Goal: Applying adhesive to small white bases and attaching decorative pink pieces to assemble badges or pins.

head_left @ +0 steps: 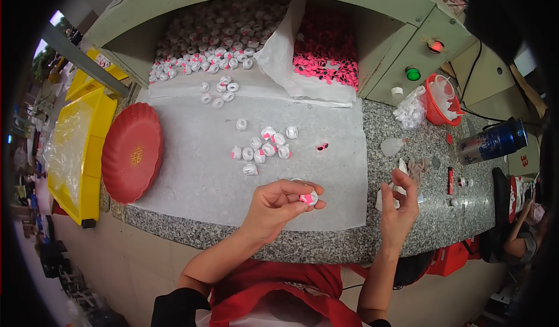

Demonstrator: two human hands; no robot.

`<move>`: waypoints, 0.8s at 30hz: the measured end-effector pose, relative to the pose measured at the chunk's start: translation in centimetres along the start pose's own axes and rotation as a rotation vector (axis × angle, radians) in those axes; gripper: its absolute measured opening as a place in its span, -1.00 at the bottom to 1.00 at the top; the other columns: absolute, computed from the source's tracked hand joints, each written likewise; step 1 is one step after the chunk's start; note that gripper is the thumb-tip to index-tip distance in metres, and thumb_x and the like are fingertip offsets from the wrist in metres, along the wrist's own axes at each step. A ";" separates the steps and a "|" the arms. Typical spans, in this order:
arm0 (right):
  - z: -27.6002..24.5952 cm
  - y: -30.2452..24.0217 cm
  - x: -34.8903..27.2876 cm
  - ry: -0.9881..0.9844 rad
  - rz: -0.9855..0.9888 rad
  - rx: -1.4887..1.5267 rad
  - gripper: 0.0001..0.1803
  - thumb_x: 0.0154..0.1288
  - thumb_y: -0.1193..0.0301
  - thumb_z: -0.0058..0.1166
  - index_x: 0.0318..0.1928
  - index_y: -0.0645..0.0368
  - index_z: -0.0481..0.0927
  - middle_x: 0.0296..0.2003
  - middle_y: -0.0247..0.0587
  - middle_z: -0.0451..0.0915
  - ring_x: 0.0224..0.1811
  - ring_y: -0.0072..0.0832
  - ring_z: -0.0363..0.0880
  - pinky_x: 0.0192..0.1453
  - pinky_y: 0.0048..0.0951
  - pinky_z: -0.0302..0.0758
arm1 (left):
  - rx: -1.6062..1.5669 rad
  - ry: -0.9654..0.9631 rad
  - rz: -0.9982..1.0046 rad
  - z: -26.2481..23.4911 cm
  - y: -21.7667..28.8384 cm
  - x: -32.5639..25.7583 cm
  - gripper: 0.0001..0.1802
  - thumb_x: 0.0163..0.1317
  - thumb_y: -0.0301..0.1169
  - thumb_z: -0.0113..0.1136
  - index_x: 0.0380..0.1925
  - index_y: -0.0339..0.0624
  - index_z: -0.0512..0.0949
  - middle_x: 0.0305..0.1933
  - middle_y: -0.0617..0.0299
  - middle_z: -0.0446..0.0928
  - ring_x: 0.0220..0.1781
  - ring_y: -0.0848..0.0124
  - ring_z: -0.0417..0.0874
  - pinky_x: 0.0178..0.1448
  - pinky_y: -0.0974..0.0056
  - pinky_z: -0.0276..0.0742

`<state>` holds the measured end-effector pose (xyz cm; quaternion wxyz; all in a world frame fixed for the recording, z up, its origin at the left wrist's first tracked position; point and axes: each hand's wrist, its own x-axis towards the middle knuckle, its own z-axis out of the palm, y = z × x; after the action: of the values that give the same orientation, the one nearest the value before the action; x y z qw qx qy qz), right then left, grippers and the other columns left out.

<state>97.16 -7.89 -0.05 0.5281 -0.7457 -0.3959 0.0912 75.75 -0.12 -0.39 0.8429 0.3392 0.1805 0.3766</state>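
Left hand pinching a small round white piece with a pink spot over a sheet of white paper.

The left hand [278, 202] has its thumb and fingers closed together on the small round white piece with a pink spot [309, 198], held just above the near edge of the sheet of white paper [192, 175]. The right hand [400, 206] hovers off the paper's right edge over the speckled granite counter [442, 222], fingers loosely spread and curled around nothing. A cluster of similar white-and-pink pieces [263, 147] lies mid-sheet, beyond the left hand. A round red plastic tray [133, 152] overlaps the paper's left edge.
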 end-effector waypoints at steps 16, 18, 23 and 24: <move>0.6 -1.4 -1.1 -0.068 -0.001 -0.010 -0.73 0.08 0.56 0.10 -0.14 0.23 0.51 -0.17 -0.23 0.49 -0.16 -0.51 0.43 -0.25 -0.55 0.45 | 0.006 0.046 -0.085 -0.2 0.2 -0.1 -0.80 0.04 -0.58 0.11 -0.27 -0.25 0.47 -0.17 -0.03 0.50 -0.19 0.28 0.60 -0.08 0.30 0.55; 0.6 -1.8 -1.5 -0.080 -0.024 0.052 -0.73 0.06 0.58 0.09 -0.15 0.22 0.51 -0.16 -0.22 0.48 -0.16 -0.51 0.43 -0.25 -0.55 0.45 | -0.040 0.048 -0.113 -0.3 0.2 0.0 -0.80 0.04 -0.56 0.12 -0.27 -0.24 0.48 -0.17 -0.02 0.51 -0.20 0.29 0.60 -0.08 0.32 0.55; 0.8 -2.5 -2.0 -0.114 -0.046 0.035 -0.73 0.05 0.60 0.10 -0.17 0.23 0.50 -0.15 -0.21 0.47 -0.14 -0.49 0.44 -0.23 -0.55 0.45 | -0.100 0.039 -0.135 -0.4 0.2 0.0 -0.81 0.04 -0.53 0.14 -0.28 -0.22 0.50 -0.18 -0.01 0.51 -0.23 0.31 0.61 -0.09 0.35 0.55; 0.9 -2.6 -2.1 -0.118 -0.075 0.049 -0.73 0.05 0.61 0.10 -0.17 0.23 0.50 -0.15 -0.21 0.48 -0.13 -0.49 0.44 -0.23 -0.55 0.45 | -0.090 0.055 -0.141 -0.4 0.2 0.0 -0.81 0.04 -0.53 0.14 -0.28 -0.22 0.50 -0.18 -0.01 0.51 -0.23 0.31 0.61 -0.09 0.35 0.55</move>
<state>93.99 -8.39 1.22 0.5250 -0.7105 -0.4517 0.1246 75.40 0.21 -0.53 0.8765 0.2770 0.2101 0.3331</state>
